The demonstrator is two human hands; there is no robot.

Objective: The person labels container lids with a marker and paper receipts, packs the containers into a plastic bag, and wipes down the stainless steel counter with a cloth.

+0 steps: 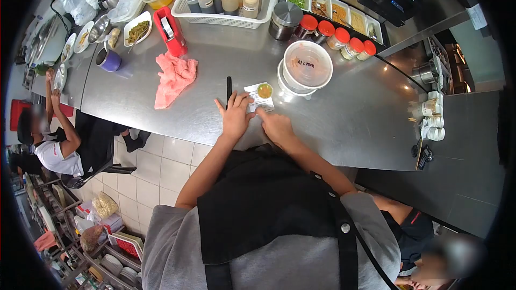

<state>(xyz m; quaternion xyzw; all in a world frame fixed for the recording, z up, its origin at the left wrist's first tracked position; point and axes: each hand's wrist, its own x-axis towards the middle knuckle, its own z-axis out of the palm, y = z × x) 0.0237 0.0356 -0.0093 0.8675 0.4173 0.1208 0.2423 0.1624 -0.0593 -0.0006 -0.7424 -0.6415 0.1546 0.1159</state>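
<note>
A small white printed paper slip [265, 105] lies on the steel counter in front of me. On its upper part is a small round yellow-orange thing [265, 91], perhaps a sticker or a little cup; I cannot tell which. My left hand [235, 119] lies flat with its fingers spread, fingertips on the slip's left edge. From the other side, my right hand [276, 128] touches the slip's lower edge with its outstretched index finger, the other fingers partly hidden. A black marker [229, 87] lies just beyond my left fingers. Neither hand grips anything.
White lidded tubs [307, 65] stand right of the slip. Left are a pink cloth [174, 78] and a red tape dispenser [170, 32]. Behind are a basket [226, 18] of squeeze bottles and several red-lidded jars [339, 38]. A seated person [59, 147] is at left, another person at lower right.
</note>
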